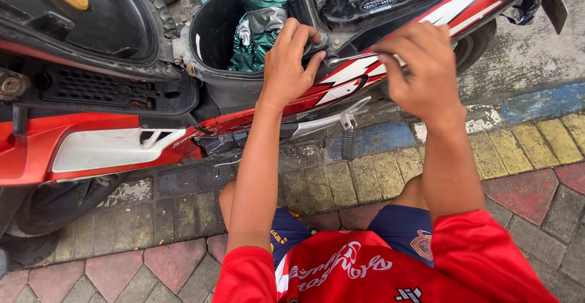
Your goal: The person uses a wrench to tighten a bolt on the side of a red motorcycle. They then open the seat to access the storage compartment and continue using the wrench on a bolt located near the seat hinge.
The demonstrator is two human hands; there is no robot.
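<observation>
I squat before a red, white and black scooter with its seat raised. My left hand rests on the rim of the open under-seat compartment, fingers curled over a small dark round part at the edge. My right hand grips a slim metal wrench that points left toward that part. A crumpled green and silver plastic cover lies inside the compartment.
The raised seat underside fills the upper left. A folded footpeg and silver bracket stick out below the body panel. Yellow, blue and red paving bricks lie under my knees; the rear wheel is at left.
</observation>
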